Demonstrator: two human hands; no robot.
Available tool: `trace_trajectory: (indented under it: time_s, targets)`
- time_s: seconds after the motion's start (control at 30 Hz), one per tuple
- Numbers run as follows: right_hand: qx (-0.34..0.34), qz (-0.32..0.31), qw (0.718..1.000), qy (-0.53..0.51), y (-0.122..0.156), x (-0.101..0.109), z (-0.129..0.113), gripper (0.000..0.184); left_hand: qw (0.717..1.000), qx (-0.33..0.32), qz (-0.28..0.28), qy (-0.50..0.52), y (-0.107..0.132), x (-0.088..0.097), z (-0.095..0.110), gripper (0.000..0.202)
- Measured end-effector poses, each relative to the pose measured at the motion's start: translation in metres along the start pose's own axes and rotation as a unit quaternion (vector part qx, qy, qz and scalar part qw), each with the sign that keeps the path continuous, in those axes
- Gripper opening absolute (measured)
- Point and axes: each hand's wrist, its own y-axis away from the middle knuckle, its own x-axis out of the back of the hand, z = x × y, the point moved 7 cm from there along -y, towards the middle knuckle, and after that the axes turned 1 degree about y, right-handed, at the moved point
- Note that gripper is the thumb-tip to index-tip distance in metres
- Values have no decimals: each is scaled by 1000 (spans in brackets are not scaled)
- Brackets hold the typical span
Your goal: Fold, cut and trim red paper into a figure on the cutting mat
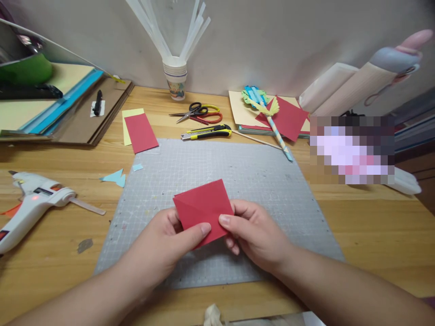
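Observation:
A piece of folded red paper (204, 203) is held above the grey cutting mat (258, 176), tilted a little, with a crease running across its face. My left hand (176, 235) grips its lower left side, thumb on top and fingers underneath. At the right edge my right hand (254, 228) pinches the same paper between thumb and fingers. Most of the fingers of my left hand are hidden behind the paper.
Left of the mat lies a hot glue gun (44, 194), its light on. Behind the mat are a utility knife (207, 132), scissors (192, 112), and red paper (141, 132). Paper cups (176, 77) hold glue sticks. A paper flower (256, 97) rests on stacked paper.

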Motion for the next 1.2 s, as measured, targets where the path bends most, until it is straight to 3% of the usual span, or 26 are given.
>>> trace_trajectory:
  time_s: [0.13, 0.3, 0.47, 0.57, 0.77, 0.93, 1.1, 1.2]
  targets:
    - [-20, -20, 999, -18, -3, 0, 2, 36, 1000, -13, 18, 1, 0, 2, 4, 18]
    - [-6, 2, 1000, -14, -3, 2, 1, 37, 998, -21, 51, -12, 2, 8, 6, 18]
    - [-60, -35, 997, -40, -3, -6, 11, 37, 995, -37, 92, -22, 4, 16, 7, 18]
    - [-54, -29, 997, -37, -2, -5, 9, 38, 994, -31, 100, -24, 4, 15, 6, 20]
    - [-5, -24, 1000, -6, 3, -6, 0, 41, 994, -4, 113, 3, 1, 16, 0, 25]
    - [27, -35, 995, 87, 2, -6, -4, 41, 986, -39, 151, 56, 2, 30, -2, 28]
    - [158, 25, 968, 194, 2, -1, -29, 29, 982, -71, 175, 9, 6, 37, 5, 20]
    - [234, 81, 948, 200, 7, 6, -42, 20, 986, -66, 133, -75, 5, 26, 10, 17]
